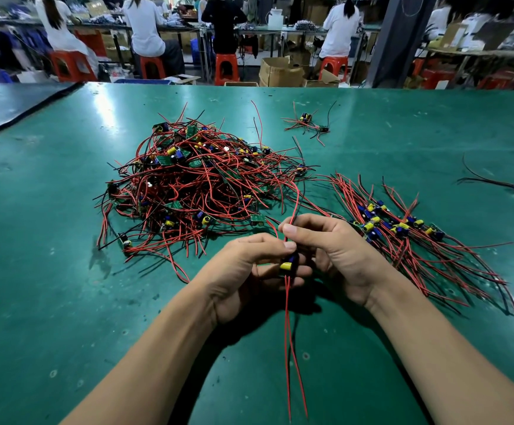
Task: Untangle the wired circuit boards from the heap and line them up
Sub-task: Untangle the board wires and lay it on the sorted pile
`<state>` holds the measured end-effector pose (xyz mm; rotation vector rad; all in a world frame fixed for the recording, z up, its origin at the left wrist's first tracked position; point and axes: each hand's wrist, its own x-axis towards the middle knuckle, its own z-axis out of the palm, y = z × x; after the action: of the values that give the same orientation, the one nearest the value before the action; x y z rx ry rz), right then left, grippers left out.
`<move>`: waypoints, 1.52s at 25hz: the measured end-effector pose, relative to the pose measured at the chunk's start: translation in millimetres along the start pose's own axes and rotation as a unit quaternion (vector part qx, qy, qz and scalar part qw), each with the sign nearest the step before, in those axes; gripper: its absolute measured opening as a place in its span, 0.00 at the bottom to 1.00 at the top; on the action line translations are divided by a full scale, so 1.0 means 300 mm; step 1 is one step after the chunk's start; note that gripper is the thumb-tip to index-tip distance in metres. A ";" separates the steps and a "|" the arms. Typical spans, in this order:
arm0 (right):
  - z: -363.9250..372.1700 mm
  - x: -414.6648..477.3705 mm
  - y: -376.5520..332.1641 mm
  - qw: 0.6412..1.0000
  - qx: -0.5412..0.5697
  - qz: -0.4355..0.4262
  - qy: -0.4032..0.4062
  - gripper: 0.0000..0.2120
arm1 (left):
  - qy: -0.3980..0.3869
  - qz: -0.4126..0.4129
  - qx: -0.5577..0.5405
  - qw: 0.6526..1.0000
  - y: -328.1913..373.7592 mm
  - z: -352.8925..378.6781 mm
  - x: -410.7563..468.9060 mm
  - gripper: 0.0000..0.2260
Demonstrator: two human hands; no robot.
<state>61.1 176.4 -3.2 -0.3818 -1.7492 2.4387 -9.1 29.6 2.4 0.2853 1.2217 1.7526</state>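
Heap (pixel 200 179) blocks just beyond and left of left fingers (pixel 258 240). Row (pixel 403 234) crowds just right of right fingers (pixel 310 219). One wire (pixel 295 194) runs from right fingers up into heap. Leads (pixel 287 332) hang from board (pixel 287 265) below fingers, between wrists. Open mat (pixel 50 286) left of and below left fingers; clump (pixel 306 122) well beyond.

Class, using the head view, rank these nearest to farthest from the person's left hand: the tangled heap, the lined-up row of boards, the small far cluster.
1. Tangled heap, just ahead of the left hand.
2. Lined-up row, to the right, beyond the right hand.
3. Small cluster, far ahead and right.
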 end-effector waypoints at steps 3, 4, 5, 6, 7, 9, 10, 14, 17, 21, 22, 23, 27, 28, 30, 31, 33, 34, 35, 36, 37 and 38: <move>-0.010 0.006 0.003 0.999 0.006 0.002 0.036 0.11 | 0.032 0.039 0.027 0.998 -0.018 -0.001 0.018 0.03; -0.013 0.006 0.005 0.999 0.002 -0.002 0.037 0.09 | 0.042 0.055 0.041 0.997 -0.022 0.001 0.020 0.01; -0.015 0.005 0.007 0.999 -0.010 -0.009 0.032 0.07 | 0.051 0.075 0.063 0.994 -0.028 0.000 0.025 0.03; -0.015 0.004 0.010 0.999 -0.029 -0.019 0.025 0.07 | 0.062 0.096 0.096 0.989 -0.036 -0.001 0.028 0.05; -0.016 0.003 0.015 0.998 -0.046 -0.028 0.021 0.07 | 0.071 0.119 0.135 0.981 -0.043 -0.003 0.031 0.06; -0.017 0.007 0.022 0.997 -0.058 -0.037 0.022 0.08 | 0.077 0.153 0.182 0.968 -0.053 -0.002 0.031 0.06; -0.019 0.009 0.023 0.998 -0.056 -0.035 0.020 0.09 | 0.074 0.158 0.181 0.968 -0.054 -0.002 0.027 0.07; -0.029 0.004 0.023 0.998 -0.024 0.008 -0.056 0.13 | 0.054 0.143 0.136 0.979 -0.050 0.001 0.016 0.09; -0.029 0.007 0.025 0.998 -0.028 0.002 -0.054 0.15 | 0.066 0.139 0.121 0.981 -0.048 0.006 0.011 0.09; -0.028 0.020 0.041 0.993 -0.103 -0.047 0.028 0.16 | 0.087 0.152 0.132 0.976 -0.050 0.007 0.013 0.08; -0.030 0.021 0.043 0.991 -0.115 -0.056 0.045 0.16 | 0.088 0.153 0.136 0.975 -0.052 0.007 0.014 0.08; -0.032 0.023 0.044 0.988 -0.126 -0.063 0.063 0.16 | 0.088 0.153 0.142 0.974 -0.053 0.008 0.016 0.07; -0.048 0.038 0.037 0.977 -0.132 -0.082 0.147 0.12 | 0.077 0.151 0.169 0.971 -0.056 0.013 0.023 0.09; -0.052 0.042 0.036 0.974 -0.127 -0.088 0.166 0.10 | 0.075 0.148 0.175 0.971 -0.054 0.014 0.023 0.09; -0.059 0.050 0.035 0.967 -0.109 -0.109 0.204 0.08 | 0.071 0.140 0.185 0.970 -0.050 0.017 0.021 0.09; -0.063 0.055 0.032 0.961 -0.102 -0.125 0.223 0.06 | 0.068 0.137 0.192 0.969 -0.048 0.017 0.020 0.09; -0.073 0.063 0.021 0.952 -0.084 -0.155 0.251 0.06 | 0.058 0.132 0.207 0.968 -0.042 0.015 0.016 0.09; -0.080 0.066 0.014 0.950 -0.064 -0.162 0.258 0.07 | 0.051 0.129 0.213 0.967 -0.039 0.013 0.013 0.09; -0.086 0.067 0.008 0.950 -0.040 -0.166 0.262 0.07 | 0.042 0.128 0.221 0.966 -0.039 0.013 0.010 0.09; -0.093 0.067 0.003 0.949 -0.018 -0.167 0.266 0.07 | 0.035 0.128 0.231 0.964 -0.040 0.014 0.005 0.08; -0.097 0.068 0.002 0.948 -0.005 -0.167 0.269 0.06 | 0.030 0.128 0.239 0.962 -0.041 0.014 0.002 0.08; -0.098 0.069 0.003 0.947 -0.002 -0.168 0.274 0.06 | 0.028 0.128 0.244 0.961 -0.041 0.012 -0.001 0.07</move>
<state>49.3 207.9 -15.7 -0.6308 -1.4339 1.8589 0.3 32.2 -5.8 0.7127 1.7151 1.6562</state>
